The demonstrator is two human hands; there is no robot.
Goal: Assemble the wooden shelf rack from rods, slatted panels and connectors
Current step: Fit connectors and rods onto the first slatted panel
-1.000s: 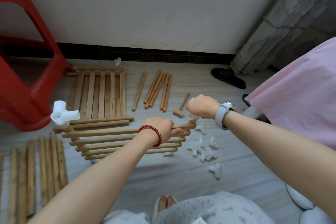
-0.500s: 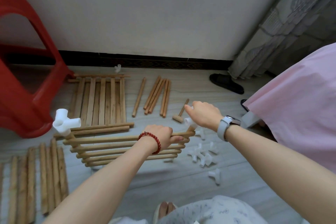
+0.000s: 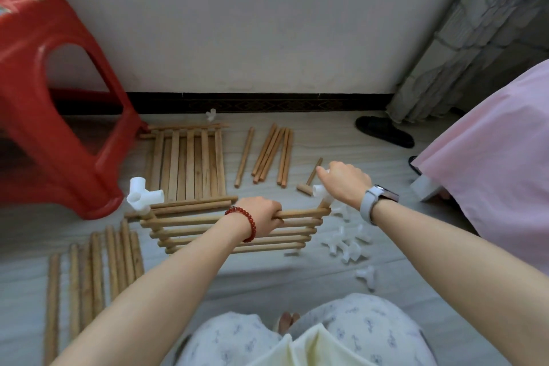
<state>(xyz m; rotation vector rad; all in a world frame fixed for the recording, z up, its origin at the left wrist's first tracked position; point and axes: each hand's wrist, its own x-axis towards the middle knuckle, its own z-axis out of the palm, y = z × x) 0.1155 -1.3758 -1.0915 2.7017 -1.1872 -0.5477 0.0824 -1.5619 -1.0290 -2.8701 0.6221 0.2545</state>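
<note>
Currently the slatted panel (image 3: pixel 237 230) stands on edge on the floor (image 3: pixel 267 273), long axis running left to right. Left hand (image 3: pixel 261 215) grips its top rod. Right hand (image 3: pixel 344 184) closes round the white connector (image 3: pixel 322 194) at the panel's right corner; another connector (image 3: pixel 142 194) caps the left corner.

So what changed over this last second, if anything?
Little. The right hand stays closed on the white connector at the panel's right corner. The left hand keeps gripping the slatted panel. Loose rods and mallet stayed put.
</note>
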